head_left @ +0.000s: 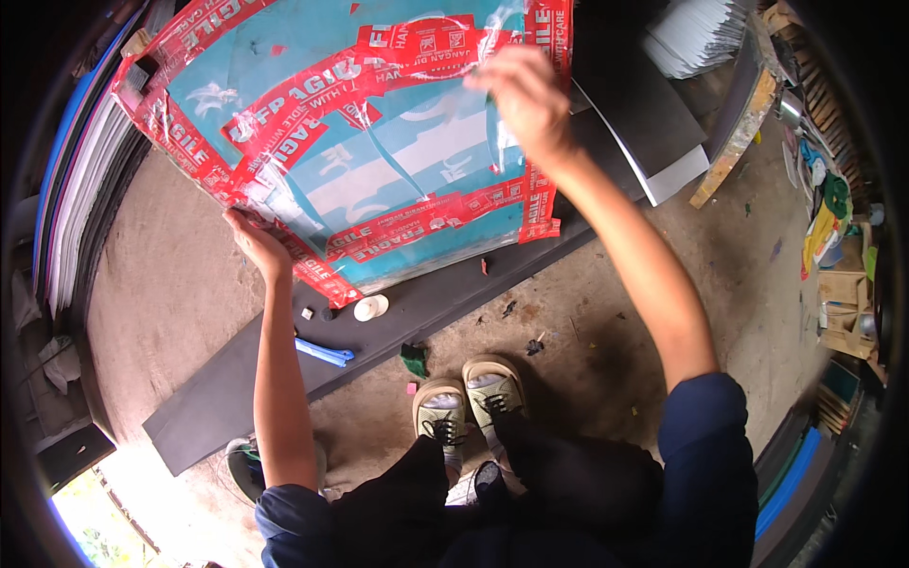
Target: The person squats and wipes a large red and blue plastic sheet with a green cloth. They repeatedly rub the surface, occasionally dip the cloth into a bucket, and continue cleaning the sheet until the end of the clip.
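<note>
Dark sleeves (701, 440) frame the action, forearms reaching up to a flat blue parcel (388, 180) banded in red tape (426, 43), overlapping a long black board (227, 393). Left hand (260, 244) grasps its lower left edge; right hand (530, 104), curled over the upper right face, is blurred, so I can't tell whether it pinches anything. Looks like handwork on the taped face; the next move likely calls for a steady left hold. Tight at the bottom corner, a white round piece (371, 308) just beside it! Black sheet (644, 114) crowds the right; more room leftward over the floor (170, 265).
</note>
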The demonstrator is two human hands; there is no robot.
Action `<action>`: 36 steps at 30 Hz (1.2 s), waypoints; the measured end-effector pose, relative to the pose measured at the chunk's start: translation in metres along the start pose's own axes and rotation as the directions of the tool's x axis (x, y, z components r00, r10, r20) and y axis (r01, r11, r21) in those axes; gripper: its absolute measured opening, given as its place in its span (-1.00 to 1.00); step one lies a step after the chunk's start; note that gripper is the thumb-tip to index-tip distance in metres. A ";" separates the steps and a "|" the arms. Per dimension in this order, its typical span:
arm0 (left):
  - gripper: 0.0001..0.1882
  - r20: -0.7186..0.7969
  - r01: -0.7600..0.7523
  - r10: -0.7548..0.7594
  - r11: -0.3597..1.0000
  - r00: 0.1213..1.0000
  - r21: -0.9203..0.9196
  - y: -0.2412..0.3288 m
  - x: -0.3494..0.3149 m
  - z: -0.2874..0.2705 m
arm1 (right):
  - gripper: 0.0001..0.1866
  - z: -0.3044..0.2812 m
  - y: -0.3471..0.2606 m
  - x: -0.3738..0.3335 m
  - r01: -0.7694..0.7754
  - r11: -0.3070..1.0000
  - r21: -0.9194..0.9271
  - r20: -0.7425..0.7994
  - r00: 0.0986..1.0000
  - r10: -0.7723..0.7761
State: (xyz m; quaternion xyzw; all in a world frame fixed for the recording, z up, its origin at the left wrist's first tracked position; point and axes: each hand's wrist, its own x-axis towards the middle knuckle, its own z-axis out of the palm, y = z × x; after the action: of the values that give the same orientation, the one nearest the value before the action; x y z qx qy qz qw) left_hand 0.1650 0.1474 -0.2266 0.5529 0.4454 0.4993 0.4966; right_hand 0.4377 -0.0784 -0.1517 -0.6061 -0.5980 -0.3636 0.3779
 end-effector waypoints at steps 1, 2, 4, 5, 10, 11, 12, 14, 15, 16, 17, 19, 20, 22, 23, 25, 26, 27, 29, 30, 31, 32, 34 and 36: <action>-0.40 0.005 0.010 -0.010 1.000 1.000 0.000 0.001 -0.002 0.001 | -0.81 0.003 -0.013 -0.022 -0.015 1.000 -0.003 0.057 0.998 0.015; -0.40 0.010 0.017 -0.017 1.000 1.000 -0.003 0.004 -0.003 0.001 | -0.77 0.003 -0.022 -0.042 0.056 0.998 0.037 0.164 0.985 -0.062; -0.40 0.004 -0.027 0.027 0.999 1.000 0.018 0.004 0.001 -0.001 | -0.81 -0.001 -0.028 -0.056 0.166 0.975 0.150 0.309 0.929 -0.205; -0.40 -0.005 -0.070 0.071 0.997 0.997 0.045 0.000 0.007 -0.005 | -0.82 0.002 -0.024 -0.050 0.205 0.962 0.181 0.303 0.919 -0.253; -0.41 0.041 0.009 -0.011 1.000 0.999 0.029 0.002 0.000 -0.003 | -0.81 -0.004 -0.005 -0.007 -0.050 0.993 0.110 0.013 0.999 0.049; -0.42 0.031 0.043 -0.043 0.999 0.999 0.007 0.012 -0.007 0.003 | -0.82 -0.001 -0.008 -0.017 0.019 0.992 0.127 0.084 0.996 -0.030; -0.42 0.016 0.075 -0.075 0.997 0.997 -0.012 0.018 -0.012 0.005 | -0.82 -0.005 -0.012 -0.029 0.245 0.952 0.181 0.296 0.910 -0.291; -0.43 0.015 -0.010 0.010 1.000 1.000 0.011 0.010 -0.003 0.000 | -0.84 -0.008 0.007 -0.024 0.381 0.909 0.172 0.323 0.850 -0.417; -0.43 0.023 -0.044 0.043 0.999 0.999 0.033 0.004 -0.001 -0.003 | -0.85 -0.010 0.011 -0.016 0.433 0.885 0.171 0.343 0.816 -0.466; -0.44 0.027 -0.038 0.037 0.999 0.999 0.031 0.000 -0.001 -0.008 | -0.87 -0.018 0.011 0.010 0.292 0.951 0.099 0.260 0.915 -0.308; -0.44 0.031 -0.038 0.038 0.999 0.999 0.009 0.000 0.002 -0.004 | -0.89 -0.019 0.014 0.019 0.066 0.994 0.089 0.035 0.997 -0.069; -0.45 0.048 -0.029 0.029 1.000 0.998 0.002 0.000 0.001 -0.002 | -0.88 -0.018 0.000 0.000 0.045 0.997 0.069 0.128 0.990 -0.054; -0.46 0.063 -0.025 0.024 1.000 0.998 0.011 0.001 0.002 -0.003 | -0.86 -0.013 -0.003 -0.018 0.244 0.961 0.130 0.260 0.927 -0.270; -0.47 0.063 -0.027 0.026 1.000 0.998 0.015 0.000 0.000 -0.005 | -0.83 -0.022 -0.003 -0.022 0.467 0.835 0.291 0.491 0.676 -0.549; -0.47 0.058 -0.039 0.039 0.999 0.998 0.002 0.004 -0.001 -0.003 | -0.82 -0.026 0.001 -0.011 0.491 0.792 0.361 0.560 0.565 -0.606; -0.48 0.072 -0.038 0.040 0.999 0.997 -0.018 0.004 -0.005 -0.002 | -0.87 -0.025 0.019 0.008 0.440 0.875 0.203 0.326 0.812 -0.484; -0.48 0.075 -0.040 0.042 0.999 0.996 -0.034 0.005 -0.002 -0.001 | -0.85 -0.024 0.020 0.010 0.339 0.936 0.096 0.248 0.903 -0.352; -0.48 0.078 -0.041 0.045 0.998 0.996 -0.050 0.006 -0.001 -0.001 | -0.83 -0.024 0.019 0.011 0.218 0.976 -0.001 0.153 0.964 -0.215; -0.49 0.065 -0.029 0.029 0.999 0.997 -0.015 0.006 -0.003 0.000 | -0.86 -0.021 -0.006 -0.017 0.292 0.935 0.200 0.280 0.898 -0.340; -0.49 0.056 -0.021 0.021 1.000 0.998 0.006 0.007 -0.006 0.000 | -0.85 -0.022 -0.011 -0.032 0.472 0.845 0.253 0.445 0.719 -0.534; -0.49 0.055 -0.033 0.033 0.999 0.998 0.010 0.007 -0.007 0.000 | -0.80 -0.021 -0.006 -0.040 0.481 0.779 0.402 0.492 0.604 -0.627; -0.49 0.052 -0.044 0.043 0.999 0.998 0.024 0.006 -0.007 -0.002 | -0.83 -0.018 -0.004 -0.026 0.555 0.757 0.345 0.477 0.591 -0.651; -0.48 0.050 -0.057 0.056 0.998 0.997 0.023 0.008 -0.008 0.001 | -0.86 -0.009 0.018 0.014 0.553 0.802 0.226 0.372 0.712 -0.596; -0.47 0.054 -0.088 0.087 0.996 0.995 0.023 0.002 -0.003 -0.002 | -0.83 -0.004 0.011 0.037 0.336 0.941 0.045 0.216 0.916 -0.338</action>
State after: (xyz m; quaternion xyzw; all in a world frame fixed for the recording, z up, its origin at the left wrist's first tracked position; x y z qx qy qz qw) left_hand 0.1631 0.1447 -0.2246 0.5913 0.4137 0.4999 0.4788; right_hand 0.4495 -0.0655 -0.1172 -0.5292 -0.7329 -0.3517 0.2432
